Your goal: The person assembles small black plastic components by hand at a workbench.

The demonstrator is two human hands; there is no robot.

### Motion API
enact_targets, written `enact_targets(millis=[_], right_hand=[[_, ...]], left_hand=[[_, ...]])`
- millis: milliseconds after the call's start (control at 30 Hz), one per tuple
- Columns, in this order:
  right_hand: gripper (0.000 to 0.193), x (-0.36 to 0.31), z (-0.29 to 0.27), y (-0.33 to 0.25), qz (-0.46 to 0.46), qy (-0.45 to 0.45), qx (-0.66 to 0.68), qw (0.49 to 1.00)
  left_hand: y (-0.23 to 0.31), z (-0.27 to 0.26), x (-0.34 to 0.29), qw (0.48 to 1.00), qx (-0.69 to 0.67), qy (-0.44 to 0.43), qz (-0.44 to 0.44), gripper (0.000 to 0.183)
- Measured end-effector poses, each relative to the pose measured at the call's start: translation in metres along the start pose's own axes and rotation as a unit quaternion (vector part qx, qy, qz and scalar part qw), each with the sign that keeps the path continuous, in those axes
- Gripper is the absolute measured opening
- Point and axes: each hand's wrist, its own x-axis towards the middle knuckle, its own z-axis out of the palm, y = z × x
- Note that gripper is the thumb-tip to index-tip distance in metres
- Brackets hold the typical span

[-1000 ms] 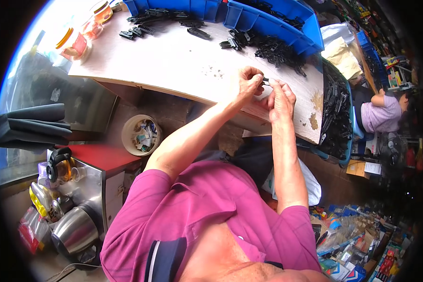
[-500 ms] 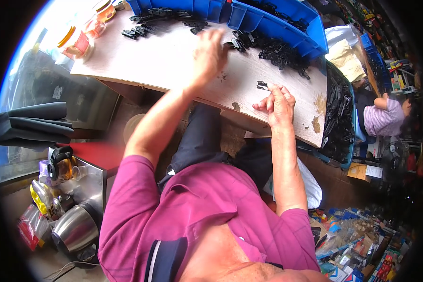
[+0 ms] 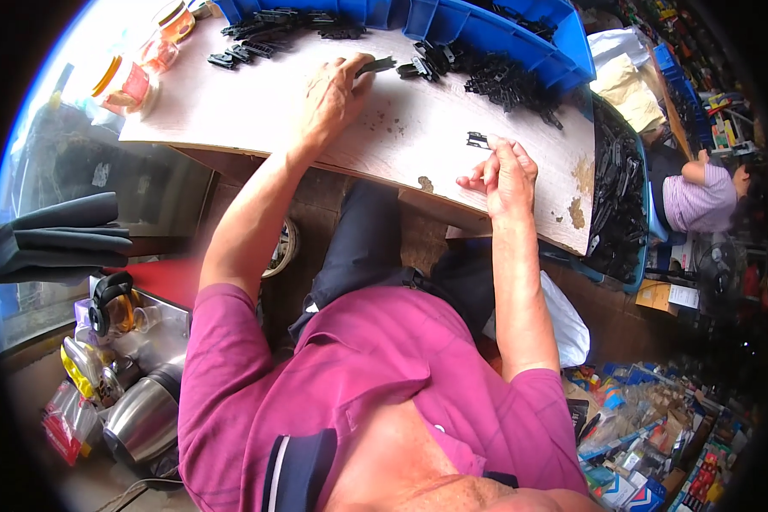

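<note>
My left hand (image 3: 331,96) is over the far middle of the pale table. Its fingers close on a slim black part (image 3: 375,66) whose end sticks out to the right. My right hand (image 3: 508,177) is near the table's right side, pinching a small black slotted part (image 3: 477,139) between thumb and finger; the other fingers are curled. Beyond my hands a heap of black parts (image 3: 512,83) lies in front of a blue bin. A smaller cluster of black parts (image 3: 431,61) is beside it, just right of the left hand's piece.
Two blue bins line the far edge, the right bin (image 3: 495,41) holding black parts. More black parts (image 3: 260,30) lie at the far left, near lidded jars (image 3: 124,88). A tub of black parts (image 3: 614,196) stands right of the table. Another person (image 3: 700,200) is farther right.
My left hand has moved left, away from the cluster of parts, and now shows a black part in its fingers. My right hand keeps its pinch in nearly the same place.
</note>
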Motion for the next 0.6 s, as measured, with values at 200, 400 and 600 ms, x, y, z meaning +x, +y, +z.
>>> enact_targets(millis=[200, 400, 600], right_hand=[[0.014, 0.000, 0.008, -0.004, -0.016, -0.019, 0.037, 0.999], [0.013, -0.003, 0.017, -0.010, -0.042, -0.031, 0.043, 0.998], [0.014, -0.001, 0.017, 0.003, -0.046, -0.031, 0.021, 0.998]], left_hand=[[0.059, 0.027, -0.040, 0.880, -0.452, -0.008, -0.148, 0.023], [0.103, 0.030, -0.055, 0.839, -0.503, -0.043, -0.202, 0.026], [0.105, 0.028, -0.054, 0.805, -0.522, -0.146, -0.239, 0.027]])
